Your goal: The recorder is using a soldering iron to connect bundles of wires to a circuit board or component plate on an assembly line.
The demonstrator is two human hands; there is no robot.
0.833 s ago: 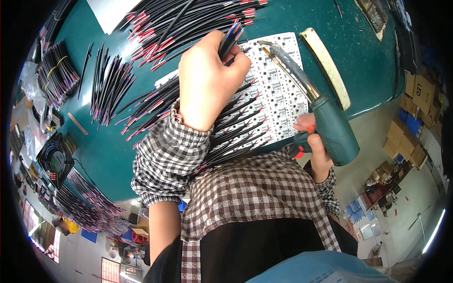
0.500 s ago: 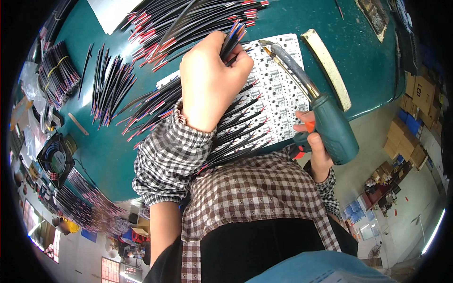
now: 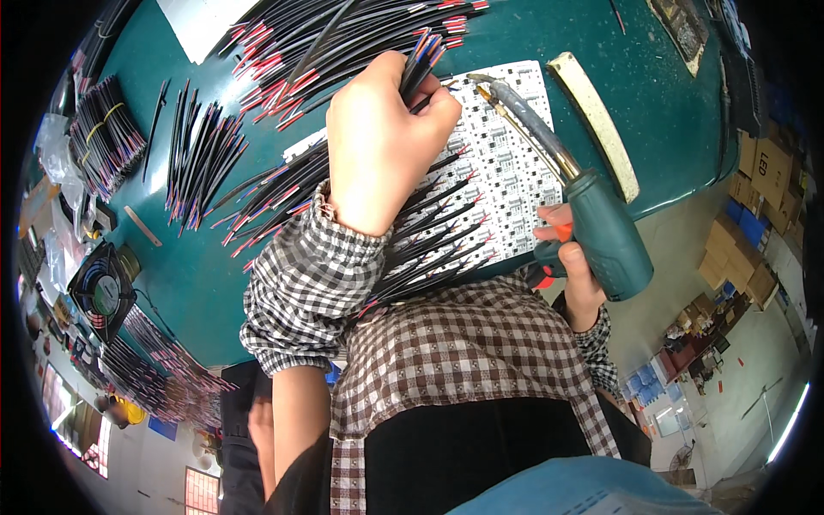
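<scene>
My left hand (image 3: 378, 142) is closed round a small bundle of black cables (image 3: 421, 64), whose stripped, coloured wire ends point up and away. It hovers over the left part of a white circuit board panel (image 3: 519, 163). Rows of black cables (image 3: 438, 240) lie across the panel's left side, their red-tipped ends on the boards. My right hand (image 3: 582, 279) grips the handle of a green soldering gun (image 3: 611, 236). The gun's metal tip reaches up-left over the panel's far edge, near my left fingers. Part of my right hand is hidden behind the gun's body.
A large heap of black cables (image 3: 352, 43) lies at the far side of the green table (image 3: 197, 275). Smaller cable bundles (image 3: 202, 159) and a black fan (image 3: 103, 292) are at left. A curved cream strip (image 3: 596, 129) lies right of the panel. Another person's arm (image 3: 262, 429) shows behind my left elbow.
Another person's arm and dark clothing have come into view behind my left elbow. My left hand and its cable bundle have shifted very slightly; my right hand and the soldering gun stay put.
</scene>
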